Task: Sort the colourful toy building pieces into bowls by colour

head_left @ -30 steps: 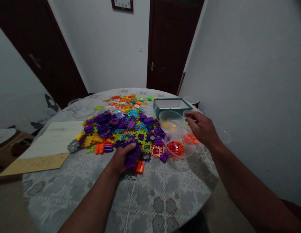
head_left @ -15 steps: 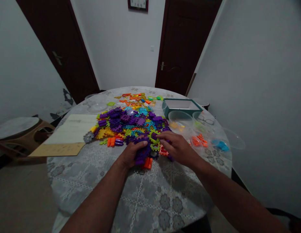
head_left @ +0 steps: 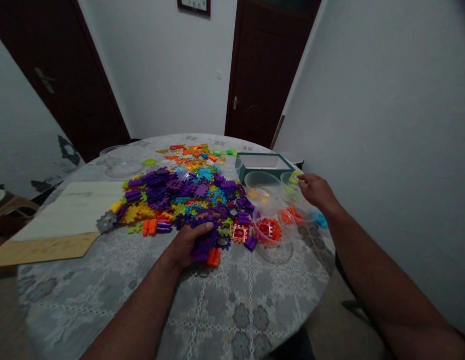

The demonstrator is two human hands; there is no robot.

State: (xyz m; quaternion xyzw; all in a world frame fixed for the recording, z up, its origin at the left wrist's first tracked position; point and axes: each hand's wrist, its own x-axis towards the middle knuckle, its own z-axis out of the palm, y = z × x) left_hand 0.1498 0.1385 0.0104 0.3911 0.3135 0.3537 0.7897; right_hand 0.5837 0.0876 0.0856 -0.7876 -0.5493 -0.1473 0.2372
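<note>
My left hand (head_left: pixel 187 244) is closed around purple plastic building pieces (head_left: pixel 205 244) at the near edge of the heap. Pinched in the fingers of my right hand (head_left: pixel 318 191) is a yellow-green building piece (head_left: pixel 294 177), held over a clear plastic bowl (head_left: pixel 288 190) on the right. Close to my left hand lie a lime square piece (head_left: pixel 225 228), a red square piece (head_left: pixel 240 233) and orange pieces (head_left: pixel 214 257). The large mixed heap (head_left: pixel 175 186) of purple, blue and yellow pieces spreads behind it.
A green-edged box (head_left: pixel 266 161) stands behind the bowls. Another clear bowl (head_left: pixel 268 227) holds orange-red pieces, and one farther back (head_left: pixel 263 181) holds yellow ones. Blue pieces (head_left: pixel 321 220) lie at the right. Paper and cardboard (head_left: pixel 44 250) lie left on the patterned tablecloth (head_left: pixel 209 310).
My right hand has moved from the heap out to the right, carrying a yellow-green piece to the bowl. My left hand keeps hold of the purple pieces. The view has turned slightly right.
</note>
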